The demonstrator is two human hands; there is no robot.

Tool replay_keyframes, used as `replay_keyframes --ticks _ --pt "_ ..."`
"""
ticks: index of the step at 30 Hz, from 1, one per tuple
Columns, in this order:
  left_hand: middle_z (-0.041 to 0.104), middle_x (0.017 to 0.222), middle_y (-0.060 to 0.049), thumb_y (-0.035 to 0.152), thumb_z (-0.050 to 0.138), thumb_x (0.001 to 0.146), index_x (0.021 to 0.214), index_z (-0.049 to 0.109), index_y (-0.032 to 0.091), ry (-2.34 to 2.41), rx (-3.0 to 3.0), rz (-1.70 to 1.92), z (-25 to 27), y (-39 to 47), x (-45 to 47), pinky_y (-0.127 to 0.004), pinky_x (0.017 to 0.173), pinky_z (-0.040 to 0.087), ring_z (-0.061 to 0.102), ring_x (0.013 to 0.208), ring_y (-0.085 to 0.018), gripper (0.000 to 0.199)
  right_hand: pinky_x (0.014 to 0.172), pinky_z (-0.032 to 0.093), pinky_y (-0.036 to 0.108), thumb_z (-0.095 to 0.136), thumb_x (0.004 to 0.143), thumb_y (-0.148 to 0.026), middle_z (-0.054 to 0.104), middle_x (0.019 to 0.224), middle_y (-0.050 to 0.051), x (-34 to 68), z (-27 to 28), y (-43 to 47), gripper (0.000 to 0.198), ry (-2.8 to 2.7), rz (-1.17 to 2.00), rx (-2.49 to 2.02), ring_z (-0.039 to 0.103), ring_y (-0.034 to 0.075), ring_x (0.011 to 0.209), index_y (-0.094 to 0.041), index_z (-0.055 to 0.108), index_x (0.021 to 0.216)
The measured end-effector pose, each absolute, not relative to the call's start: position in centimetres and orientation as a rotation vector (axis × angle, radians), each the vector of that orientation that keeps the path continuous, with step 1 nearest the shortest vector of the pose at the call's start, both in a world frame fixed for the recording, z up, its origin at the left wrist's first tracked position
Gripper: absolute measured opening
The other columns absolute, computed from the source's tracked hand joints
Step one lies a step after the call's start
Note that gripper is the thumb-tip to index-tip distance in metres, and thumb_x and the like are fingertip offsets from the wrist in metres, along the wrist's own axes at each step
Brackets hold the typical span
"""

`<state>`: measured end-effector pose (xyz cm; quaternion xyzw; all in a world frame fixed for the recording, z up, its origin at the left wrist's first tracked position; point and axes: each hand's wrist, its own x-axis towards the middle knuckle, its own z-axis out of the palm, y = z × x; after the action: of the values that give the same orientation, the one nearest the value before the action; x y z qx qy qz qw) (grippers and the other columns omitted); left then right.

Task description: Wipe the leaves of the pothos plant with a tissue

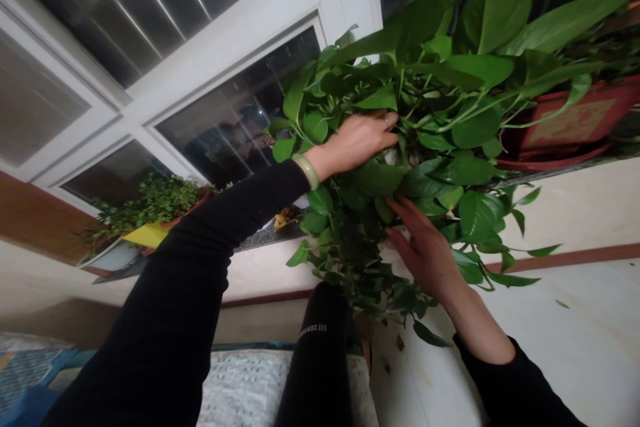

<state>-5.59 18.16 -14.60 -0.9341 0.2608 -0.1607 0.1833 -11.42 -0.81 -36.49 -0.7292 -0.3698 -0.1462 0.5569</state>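
A large trailing pothos plant point(477, 123) with broad green leaves spreads along the window sill. My left hand point(357, 140), with a ring and a pale green bangle point(307, 171) on its wrist, reaches into the upper leaves. Its fingers are curled in, and leaves hide what lies at their tips. Lower and to the right, my right hand point(425, 250) touches the hanging leaves. There the fingers are stretched out, with the thumb apart from them. A broad leaf point(377, 178) lies between the two hands.
A red planter point(575, 120) stands at the right on the sill. Smaller potted plants point(150, 203) with a yellow piece point(147, 235) sit at the left. White-framed windows point(220, 40) rise behind. My knee point(325, 327) is below, over a patterned cushion point(245, 380). Fallen leaves dot the pale floor point(575, 340).
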Motion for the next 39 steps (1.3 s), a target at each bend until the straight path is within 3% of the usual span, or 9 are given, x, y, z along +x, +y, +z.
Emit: replay_keyframes --ticks 4,8,15,23,29,32,39 --pt "0.070 0.121 -0.017 0.021 0.050 0.104 0.099 0.076 0.015 0.792 -2.565 -0.510 -15.3 18.7 -4.9 -0.042 0.099 0.049 0.063 0.124 -0.031 0.027 0.125 0.049 0.055 0.056 0.106 -0.039 0.055 0.167 0.015 -11.4 -36.5 -0.9 0.055 -0.878 -0.342 -1.715 0.053 0.034 0.155 -0.024 0.058 0.159" --pt "0.070 0.127 -0.016 0.024 0.043 0.109 0.109 0.074 0.016 0.798 -2.555 -0.568 -15.9 19.1 -5.1 -0.040 0.103 0.048 0.065 0.126 -0.028 0.032 0.128 0.045 0.057 0.056 0.106 -0.039 0.054 0.167 0.014 -11.3 -36.7 -0.8 0.056 -0.887 -0.364 -1.699 0.049 0.033 0.158 -0.027 0.055 0.161" --pt "0.075 0.116 -0.010 0.040 0.040 0.114 0.121 0.071 0.019 0.628 -2.762 -0.823 -17.1 20.7 -6.7 -0.035 0.102 0.051 0.070 0.112 -0.022 0.038 0.125 0.049 0.054 0.056 0.106 -0.040 0.059 0.163 0.013 -11.2 -37.1 -0.8 0.054 -0.854 -0.375 -1.754 0.052 0.033 0.156 -0.028 0.058 0.159" --pt "0.075 0.105 -0.005 0.041 0.047 0.112 0.109 0.069 0.026 0.758 -2.760 -1.352 -16.6 21.1 -16.1 -0.041 0.098 0.058 0.073 0.107 -0.021 0.027 0.122 0.053 0.054 0.056 0.107 -0.041 0.062 0.160 0.014 -11.2 -37.1 -0.9 0.053 -0.851 -0.405 -1.743 0.055 0.033 0.153 -0.026 0.060 0.157" --pt "0.074 0.097 -0.005 0.034 0.058 0.106 0.098 0.066 0.022 0.165 -2.740 -1.784 -23.0 29.7 -25.0 -0.035 0.090 0.058 0.071 0.097 -0.018 0.017 0.121 0.053 0.055 0.056 0.107 -0.040 0.059 0.163 0.013 -11.4 -36.6 -1.4 0.054 -0.857 -0.411 -1.786 0.056 0.035 0.153 -0.029 0.057 0.160" --pt "0.073 0.095 -0.006 0.027 0.058 0.103 0.095 0.066 0.020 -0.233 -2.839 -1.556 -26.8 35.1 -25.8 -0.032 0.082 0.056 0.068 0.089 -0.018 0.014 0.115 0.058 0.053 0.059 0.106 -0.039 0.057 0.165 0.013 -11.6 -36.3 -1.6 0.055 -0.857 -0.396 -1.805 0.057 0.036 0.151 -0.030 0.057 0.160" --pt "0.071 0.110 -0.017 0.015 0.051 0.102 0.097 0.071 0.014 -0.577 -2.939 -0.584 -30.4 39.9 -23.1 -0.037 0.094 0.054 0.066 0.104 -0.026 0.020 0.114 0.058 0.050 0.061 0.104 -0.038 0.059 0.163 0.012 -11.9 -35.9 -1.9 0.053 -0.832 -0.398 -1.777 0.060 0.034 0.147 -0.029 0.061 0.156"
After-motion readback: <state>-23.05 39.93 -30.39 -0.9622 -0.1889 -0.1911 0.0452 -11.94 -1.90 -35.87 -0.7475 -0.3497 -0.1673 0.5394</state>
